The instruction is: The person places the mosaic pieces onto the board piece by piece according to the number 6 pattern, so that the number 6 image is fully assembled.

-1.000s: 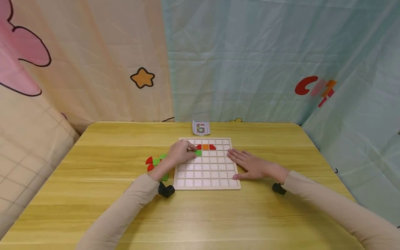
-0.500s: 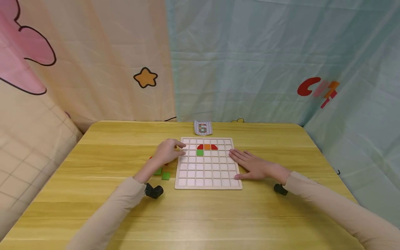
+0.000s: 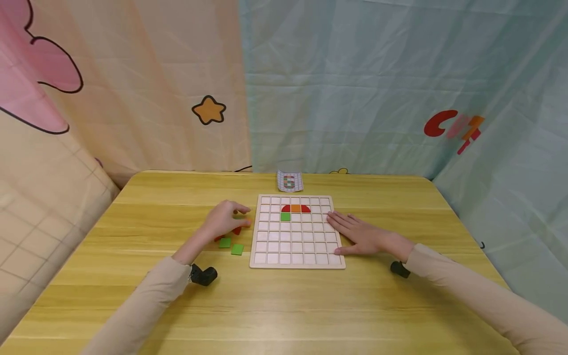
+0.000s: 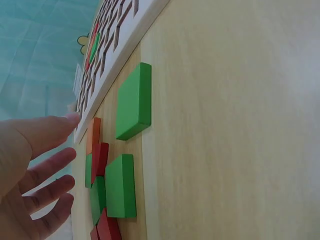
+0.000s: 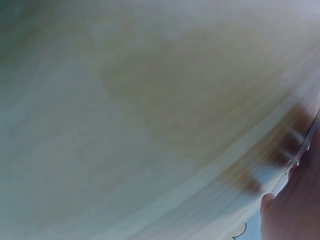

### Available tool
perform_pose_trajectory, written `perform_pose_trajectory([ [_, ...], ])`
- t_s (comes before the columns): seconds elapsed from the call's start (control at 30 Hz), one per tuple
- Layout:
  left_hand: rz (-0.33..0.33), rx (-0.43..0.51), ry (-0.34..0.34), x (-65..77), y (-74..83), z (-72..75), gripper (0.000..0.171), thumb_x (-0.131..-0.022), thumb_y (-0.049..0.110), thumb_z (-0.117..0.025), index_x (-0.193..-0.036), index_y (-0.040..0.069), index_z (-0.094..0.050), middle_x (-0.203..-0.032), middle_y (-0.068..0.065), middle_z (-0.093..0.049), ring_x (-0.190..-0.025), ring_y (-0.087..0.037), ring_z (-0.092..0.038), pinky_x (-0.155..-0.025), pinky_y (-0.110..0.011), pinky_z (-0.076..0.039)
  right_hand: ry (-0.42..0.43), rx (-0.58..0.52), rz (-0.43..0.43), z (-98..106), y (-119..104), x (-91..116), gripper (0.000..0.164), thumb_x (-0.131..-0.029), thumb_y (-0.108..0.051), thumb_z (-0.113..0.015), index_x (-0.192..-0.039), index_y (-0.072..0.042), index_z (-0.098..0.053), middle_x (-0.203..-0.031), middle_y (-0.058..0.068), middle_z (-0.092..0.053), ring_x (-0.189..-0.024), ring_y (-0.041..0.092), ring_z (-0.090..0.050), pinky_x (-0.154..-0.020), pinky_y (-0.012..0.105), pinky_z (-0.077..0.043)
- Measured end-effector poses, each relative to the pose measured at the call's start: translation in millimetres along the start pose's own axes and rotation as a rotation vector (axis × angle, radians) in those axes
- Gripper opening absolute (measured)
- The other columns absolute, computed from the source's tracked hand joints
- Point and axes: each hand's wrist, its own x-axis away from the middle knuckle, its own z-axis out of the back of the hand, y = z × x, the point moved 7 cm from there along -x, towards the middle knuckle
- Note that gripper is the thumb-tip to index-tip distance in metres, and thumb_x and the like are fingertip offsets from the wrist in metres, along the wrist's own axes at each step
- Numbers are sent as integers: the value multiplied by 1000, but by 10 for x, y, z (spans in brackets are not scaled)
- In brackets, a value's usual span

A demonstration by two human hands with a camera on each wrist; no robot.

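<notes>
My left hand [image 3: 221, 220] hovers over loose wooden tiles left of the white grid board [image 3: 290, 249]. Thumb and fingers are apart, and nothing is held between them in the left wrist view. Under and beside it lie an orange tile [image 4: 93, 135], red tiles [image 4: 101, 160] and several green tiles [image 4: 121, 185]; the hand hides part of this pile in the head view. My right hand [image 3: 364, 236] rests with fingers spread on the board's right edge. On the board, an orange square [image 3: 296, 208] sits between two rounded red pieces [image 3: 305, 209], with a green square [image 3: 285, 217] below the left one.
Behind the board lies a small card [image 3: 290, 182] printed with a coloured figure on a grid. A black wrist device [image 3: 204, 275] sits at the left cuff, another [image 3: 400, 269] at the right. Curtains [image 3: 355, 88] enclose the back and sides of the wooden table [image 3: 284, 310].
My left hand has let go of the green square on the board and moved left to the loose tiles. My right hand stays on the board's edge. The head view has shifted slightly.
</notes>
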Motion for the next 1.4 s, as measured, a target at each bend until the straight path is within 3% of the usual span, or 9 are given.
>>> perform_pose_trajectory([
  [0.33,-49,-18,-57,17,-91,-40,38,-82,20,-77,-115,3,-70,-114,-14,-70,-110,-33,-59,-96,-48,-46,6,-10,4,2,12,5,93,-91,-67,-40,-155,-13,-1,-163,4,5,-151,24,1,-119,50,-10],
  [0.97,-91,-82,-73,-18,-92,-45,26,-81,22,-77,-102,6,-75,-100,-8,-71,-97,-26,-61,-88,-44,-49,-3,-24,6,4,6,8,92,-92,-66,-42,-156,-12,-2,-163,5,3,-151,25,0,-119,51,-10],
  [1.4,-45,-167,-33,-43,-98,-30,27,-78,33,-79,-97,14,-77,-103,-5,-72,-98,-24,-60,-83,-41,-50,-6,-24,13,28,-35,14,92,-93,-64,-43,-155,-9,-3,-163,9,3,-150,28,0,-119,53,-10],
])
